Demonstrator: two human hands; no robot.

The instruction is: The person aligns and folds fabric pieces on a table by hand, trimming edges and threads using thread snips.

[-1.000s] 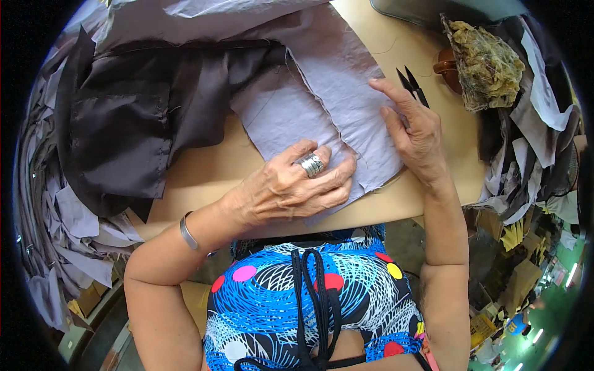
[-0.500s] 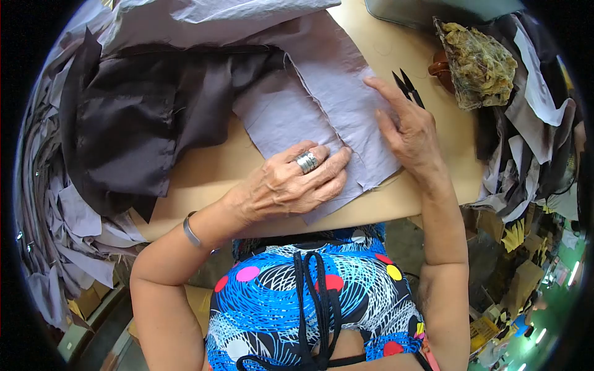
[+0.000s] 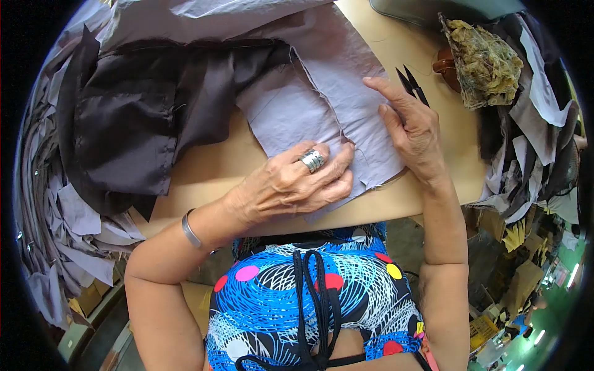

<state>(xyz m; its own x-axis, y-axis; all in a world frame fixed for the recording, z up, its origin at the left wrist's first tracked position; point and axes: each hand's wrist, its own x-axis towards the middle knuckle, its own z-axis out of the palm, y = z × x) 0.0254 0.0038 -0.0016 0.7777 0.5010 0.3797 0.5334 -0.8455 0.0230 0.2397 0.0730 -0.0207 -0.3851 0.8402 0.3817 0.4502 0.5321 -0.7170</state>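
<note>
A lavender-grey piece of fabric [image 3: 359,93] lies spread on the table, with a raised seam running down it. My left hand [image 3: 297,179], wearing a wide silver ring, is closed with its fingertips pinched on the fabric at the lower end of the seam. Loose threads show beside those fingertips. My right hand [image 3: 413,133] rests at the fabric's right edge, index finger and thumb stretched out and apart, holding nothing. Just beyond its index finger lie small black thread snips [image 3: 412,85], partly behind the hand. Dark brown fabric [image 3: 127,117] joins the lavender piece on the left.
The pale table [image 3: 210,185] has a rounded front edge close to my body. Piles of cut fabric [image 3: 80,210] hang at the left, and more fabric strips [image 3: 532,142] hang at the right. A yellowish fibrous clump [image 3: 486,65] and a brown object [image 3: 444,67] sit at the back right.
The left fingers have drawn up the fabric at the seam's lower end into a small raised fold. My right hand has barely shifted.
</note>
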